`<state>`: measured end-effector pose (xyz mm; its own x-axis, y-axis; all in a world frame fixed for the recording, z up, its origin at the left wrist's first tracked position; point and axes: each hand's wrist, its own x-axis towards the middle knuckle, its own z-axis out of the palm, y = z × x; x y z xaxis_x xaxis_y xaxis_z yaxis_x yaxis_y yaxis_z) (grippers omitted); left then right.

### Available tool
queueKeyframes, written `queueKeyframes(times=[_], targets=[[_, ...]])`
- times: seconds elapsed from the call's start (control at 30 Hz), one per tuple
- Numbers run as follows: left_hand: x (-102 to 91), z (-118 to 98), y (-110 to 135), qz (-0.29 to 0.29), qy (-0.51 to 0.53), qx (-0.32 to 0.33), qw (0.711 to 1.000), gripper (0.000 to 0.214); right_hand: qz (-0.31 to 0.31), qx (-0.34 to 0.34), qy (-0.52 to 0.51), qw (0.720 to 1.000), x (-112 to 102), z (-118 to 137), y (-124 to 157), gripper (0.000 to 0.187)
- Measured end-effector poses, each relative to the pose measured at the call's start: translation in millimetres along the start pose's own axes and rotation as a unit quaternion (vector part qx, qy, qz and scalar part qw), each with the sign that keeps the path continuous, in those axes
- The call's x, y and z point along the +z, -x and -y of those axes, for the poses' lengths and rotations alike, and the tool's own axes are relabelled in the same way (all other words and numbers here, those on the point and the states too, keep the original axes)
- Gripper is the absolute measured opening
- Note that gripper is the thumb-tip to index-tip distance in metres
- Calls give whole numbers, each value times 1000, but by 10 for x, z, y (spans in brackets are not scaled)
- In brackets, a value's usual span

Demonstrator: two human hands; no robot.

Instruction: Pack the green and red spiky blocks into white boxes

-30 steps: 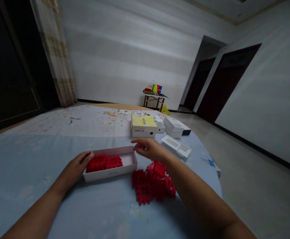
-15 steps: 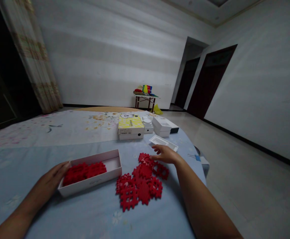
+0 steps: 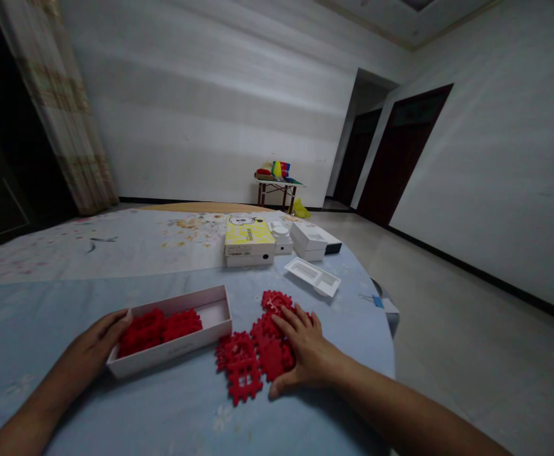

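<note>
A shallow white box lies on the blue cloth and holds several red interlocking plastic pieces. My left hand rests against the box's left end, fingers curled on its rim. To the right of the box lies a loose pile of red pieces. My right hand lies flat on the right side of that pile, fingers spread and stretched over the pieces.
Further back on the cloth stand a yellow and white box, a white box, a small white round item and a white plastic tray. The table's edge drops off at the right. A small table with colourful things stands by the far wall.
My right hand drew back from the far edge of the red pile and came down flat on it. The left hand stayed at the box.
</note>
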<state>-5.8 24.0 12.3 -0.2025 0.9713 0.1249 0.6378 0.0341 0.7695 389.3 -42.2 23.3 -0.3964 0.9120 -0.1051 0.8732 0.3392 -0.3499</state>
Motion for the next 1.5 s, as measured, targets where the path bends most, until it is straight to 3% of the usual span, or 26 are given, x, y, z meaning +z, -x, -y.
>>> queueKeyframes(times=[0.4,0.5,0.63,0.73,0.83,1.03,1.17,1.33,1.5], targets=[[13,73,-12,-1,-7,28,1000,62,-47,17,-12,999,-71,-131,-995,109],[17,89,-14,-1,-1,27,1000,60,-95,-20,-29,995,-111,-66,-966,98],[24,85,-11,-3,5,17,1000,60,-188,-138,-19,972,-75,176,-710,81],[28,86,-13,3,15,9,1000,59,-179,-222,8,958,56,419,-538,79],[26,93,-14,12,24,5,1000,60,-154,-259,66,951,196,582,-479,76],[12,98,-18,12,23,-9,1000,62,-181,-176,127,959,202,492,-585,46],[9,121,-30,7,26,-2,1000,61,-208,-105,127,964,96,323,-704,44],[0,114,-32,-8,8,12,1000,54,-214,-101,55,970,-8,109,-796,51],[-18,79,-31,-19,-4,32,999,52,-238,-68,-13,969,-158,-130,-777,35]])
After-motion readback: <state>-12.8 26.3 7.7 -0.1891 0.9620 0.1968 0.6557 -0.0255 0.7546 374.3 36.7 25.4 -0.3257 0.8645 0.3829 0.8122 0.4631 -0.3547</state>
